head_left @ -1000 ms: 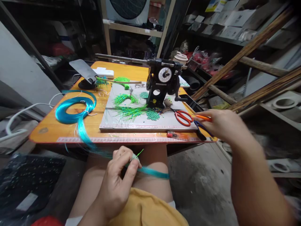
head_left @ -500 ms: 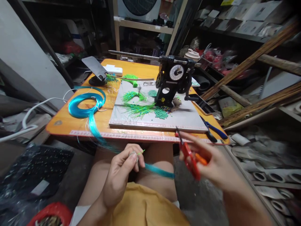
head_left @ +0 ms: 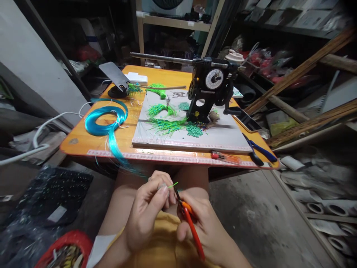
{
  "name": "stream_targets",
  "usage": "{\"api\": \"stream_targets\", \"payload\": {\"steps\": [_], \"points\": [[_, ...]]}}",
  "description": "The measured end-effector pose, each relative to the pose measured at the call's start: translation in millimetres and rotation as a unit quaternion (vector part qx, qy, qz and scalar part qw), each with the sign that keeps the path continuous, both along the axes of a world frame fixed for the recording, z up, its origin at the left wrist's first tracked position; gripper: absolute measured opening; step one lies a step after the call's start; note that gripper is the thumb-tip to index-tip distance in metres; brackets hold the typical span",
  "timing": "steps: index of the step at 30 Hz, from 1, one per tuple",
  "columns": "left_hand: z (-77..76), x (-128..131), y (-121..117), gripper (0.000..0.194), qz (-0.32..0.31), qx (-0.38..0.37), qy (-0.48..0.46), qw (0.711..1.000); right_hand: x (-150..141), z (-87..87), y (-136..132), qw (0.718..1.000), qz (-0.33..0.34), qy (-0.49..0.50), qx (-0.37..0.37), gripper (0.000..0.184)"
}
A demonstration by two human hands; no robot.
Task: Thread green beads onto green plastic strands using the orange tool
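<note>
My left hand (head_left: 147, 210) is closed in a pinch on a small bundle with a green tip (head_left: 173, 184), held over my lap. The turquoise fibre hank (head_left: 107, 124) lies coiled on the orange table (head_left: 83, 143), and its tail hangs over the front edge down toward that hand. My right hand (head_left: 202, 227) is wrapped round red-handled scissors (head_left: 189, 223). The blades point up and touch the bundle right at my left fingertips.
A grey board (head_left: 220, 137) on the table carries green fibres, green beads (head_left: 194, 130) and a black hand-crank winder with a dial (head_left: 208, 93). Blue pliers (head_left: 259, 150) and an orange lighter (head_left: 225, 157) lie near the front edge. A phone on a stand (head_left: 115, 80) is at back left. Shelves and wooden poles crowd the right.
My right hand took the scissors from the table's right side and brought them down to my lap, against the bundle in my left hand. The left hand stayed put.
</note>
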State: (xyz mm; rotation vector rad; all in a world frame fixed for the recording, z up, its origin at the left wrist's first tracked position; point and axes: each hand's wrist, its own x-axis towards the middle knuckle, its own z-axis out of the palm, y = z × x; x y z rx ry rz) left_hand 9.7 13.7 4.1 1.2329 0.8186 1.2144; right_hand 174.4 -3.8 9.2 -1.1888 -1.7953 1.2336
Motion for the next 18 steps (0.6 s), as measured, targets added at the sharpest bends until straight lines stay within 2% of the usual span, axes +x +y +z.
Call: {"api": "stream_targets", "payload": {"steps": [6, 12, 18], "points": [[0.2, 0.4, -1.0, 0.036, -0.011, 0.009, 0.036, 0.999, -3.0, 3.1, 2.9, 0.999, -0.008, 0.044, -0.016, 0.057], [1.5, 2.6, 0.2, 0.037, -0.014, -0.003, 0.023, 1.0, -0.8, -2.8, 3.3, 0.999, -0.006, 0.041, 0.001, 0.061], [0.2, 1.3, 0.9, 0.037, -0.002, -0.001, 0.016, 1.0, 4.1, -2.1, 1.3, 1.0, 0.017, -0.013, -0.002, 0.04]]}}
